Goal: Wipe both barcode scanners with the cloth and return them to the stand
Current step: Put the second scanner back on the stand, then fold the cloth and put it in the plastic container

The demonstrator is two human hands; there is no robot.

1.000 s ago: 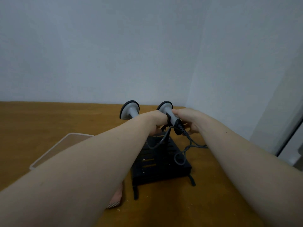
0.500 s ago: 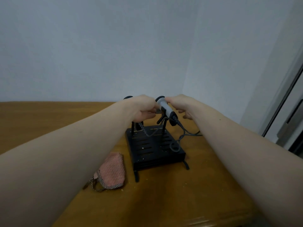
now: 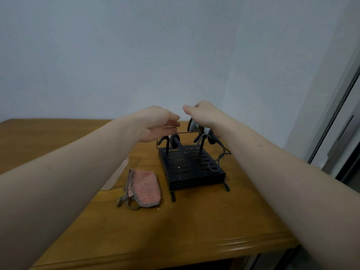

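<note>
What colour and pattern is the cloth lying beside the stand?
Pink weave with a black-and-white checked border, seen in the head view: the cloth.

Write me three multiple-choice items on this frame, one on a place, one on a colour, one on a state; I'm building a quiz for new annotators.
1. Where does the cloth lie?
A. On the table, left of the stand
B. Draped over the stand
C. In the right hand

2. What colour is the stand?
A. White
B. Black
C. Red

3. What is the left hand doing?
A. Gripping the cloth
B. Pressing flat on the table
C. Hovering above the stand, holding nothing

Answers:
1 A: the cloth rests on the wooden table, apart from the stand's left side.
2 B: the slotted base and its posts are black.
3 C: its fingers are relaxed over the left scanner with nothing in them; the right hand is likewise above the right scanner.
</note>
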